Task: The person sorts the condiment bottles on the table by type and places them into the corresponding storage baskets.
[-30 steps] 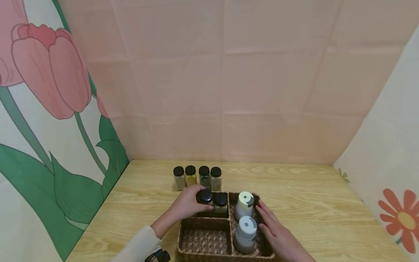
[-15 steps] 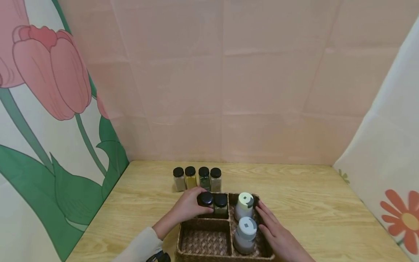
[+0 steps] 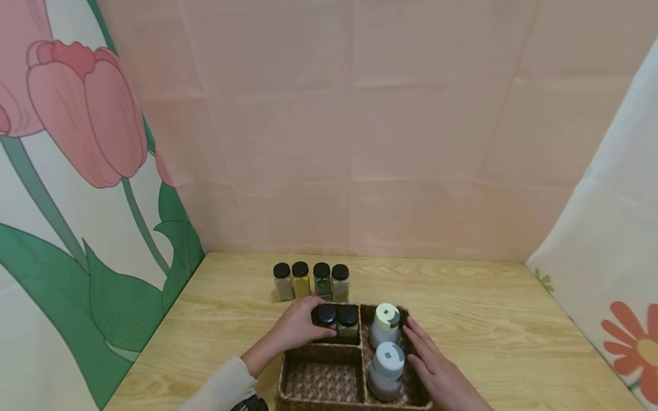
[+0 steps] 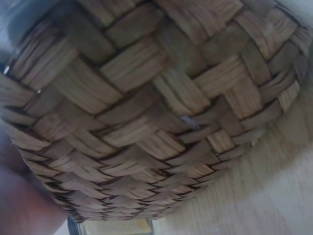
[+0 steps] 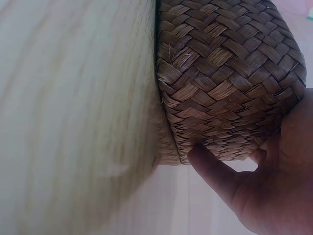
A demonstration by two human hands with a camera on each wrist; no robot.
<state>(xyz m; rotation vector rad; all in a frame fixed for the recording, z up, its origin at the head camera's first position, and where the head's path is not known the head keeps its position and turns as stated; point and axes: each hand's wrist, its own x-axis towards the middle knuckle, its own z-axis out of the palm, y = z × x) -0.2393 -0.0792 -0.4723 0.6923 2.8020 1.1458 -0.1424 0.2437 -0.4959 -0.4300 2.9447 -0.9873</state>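
Note:
A woven basket [image 3: 320, 399] with three compartments stands on the table. My left hand [image 3: 297, 325] reaches into its back left compartment and grips a black-lidded spice jar [image 3: 325, 313] between thumb and fingers. Right beside that jar is another black-lidded spice jar [image 3: 348, 324]. My right hand [image 3: 437, 368] lies along the basket's right side, fingers extended; in the right wrist view a fingertip touches the outer woven wall [image 5: 220, 78]. Two white-capped shaker bottles, a rear bottle [image 3: 385, 325] and a front bottle [image 3: 385, 371], stand in the long right compartment. The left wrist view is mostly filled by woven wall [image 4: 156, 117].
Behind the basket several black-lidded spice jars stand in a row, among them a yellow one [image 3: 301, 282] and a green one [image 3: 323, 282]. The wooden table [image 3: 462, 308] meets a pink backdrop [image 3: 385, 217] at the back, with flower-printed sheets on both sides.
My left hand and the spice jar in it have sunk slightly, bringing its lid about level with the neighbouring jar's lid. My right hand stays at the basket's side.

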